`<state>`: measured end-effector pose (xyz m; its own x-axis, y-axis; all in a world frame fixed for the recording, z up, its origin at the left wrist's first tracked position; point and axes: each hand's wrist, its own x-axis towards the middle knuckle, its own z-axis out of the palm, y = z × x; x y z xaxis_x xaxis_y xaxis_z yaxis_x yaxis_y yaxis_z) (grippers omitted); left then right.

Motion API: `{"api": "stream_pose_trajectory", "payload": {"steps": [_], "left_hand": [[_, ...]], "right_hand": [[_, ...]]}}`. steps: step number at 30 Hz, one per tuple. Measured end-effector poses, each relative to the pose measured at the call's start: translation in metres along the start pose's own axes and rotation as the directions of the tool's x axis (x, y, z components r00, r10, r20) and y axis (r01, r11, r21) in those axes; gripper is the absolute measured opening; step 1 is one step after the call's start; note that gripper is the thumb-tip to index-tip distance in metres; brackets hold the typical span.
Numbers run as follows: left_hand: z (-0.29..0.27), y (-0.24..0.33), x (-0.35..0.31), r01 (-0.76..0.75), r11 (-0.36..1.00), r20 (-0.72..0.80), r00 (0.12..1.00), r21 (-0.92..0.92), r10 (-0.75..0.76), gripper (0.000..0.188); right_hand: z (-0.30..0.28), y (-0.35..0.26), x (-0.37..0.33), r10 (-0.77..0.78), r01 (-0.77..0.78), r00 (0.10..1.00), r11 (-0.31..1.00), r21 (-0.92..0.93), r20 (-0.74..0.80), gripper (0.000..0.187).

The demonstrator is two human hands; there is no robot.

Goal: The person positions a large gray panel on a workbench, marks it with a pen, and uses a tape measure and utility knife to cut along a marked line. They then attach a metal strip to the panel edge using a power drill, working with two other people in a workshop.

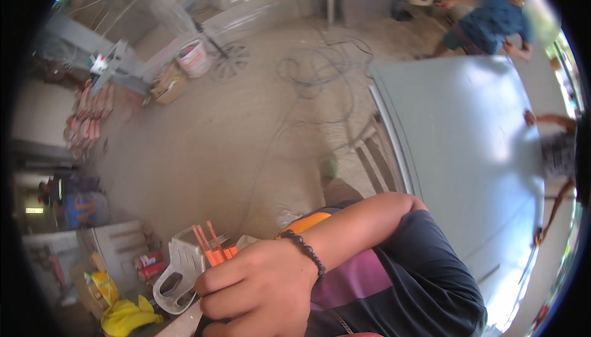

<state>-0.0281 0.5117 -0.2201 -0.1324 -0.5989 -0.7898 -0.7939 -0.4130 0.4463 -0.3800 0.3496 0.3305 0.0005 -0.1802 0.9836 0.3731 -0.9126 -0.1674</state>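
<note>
My right hand (pixel 261 288) reaches across my chest from the lower right, with its back showing and a dark bead bracelet (pixel 305 254) on the wrist. Its fingers curl closed; whatever lies inside them is hidden. Thin orange sticks (pixel 209 243) stick up just beyond the knuckles; whether the hand touches them I cannot tell. Next to the fingers is a pale plastic chair (pixel 178 275). The forearm passes over my dark shirt with its purple patch (pixel 354 278). My left hand is out of sight.
On the right lies a large pale grey-green panel (pixel 455 152), with a person (pixel 557 155) at its side and another person (pixel 492 20) at its far end. A cable (pixel 308 69) coils on the floor. Yellow bags (pixel 129 315) sit lower left; a white bucket (pixel 194 58) stands far left.
</note>
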Motion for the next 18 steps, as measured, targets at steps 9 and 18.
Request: {"api": "stream_pose_trajectory", "payload": {"steps": [9, 18], "left_hand": [[-0.083, 0.128, 0.065, -0.062, 0.995, -0.131, 0.990, -0.083, 0.051, 0.042], [-0.193, 0.198, 0.189, 0.005, 0.968, 0.010, 1.000, -0.250, -0.003, 0.030]], "right_hand": [[-0.177, 0.212, -0.125, 0.921, -0.796, 0.340, 0.388, -0.464, 0.187, 0.034], [-0.299, 0.314, -0.325, 0.971, -0.818, -0.238, -0.218, -0.532, -0.032, 0.043]]}}
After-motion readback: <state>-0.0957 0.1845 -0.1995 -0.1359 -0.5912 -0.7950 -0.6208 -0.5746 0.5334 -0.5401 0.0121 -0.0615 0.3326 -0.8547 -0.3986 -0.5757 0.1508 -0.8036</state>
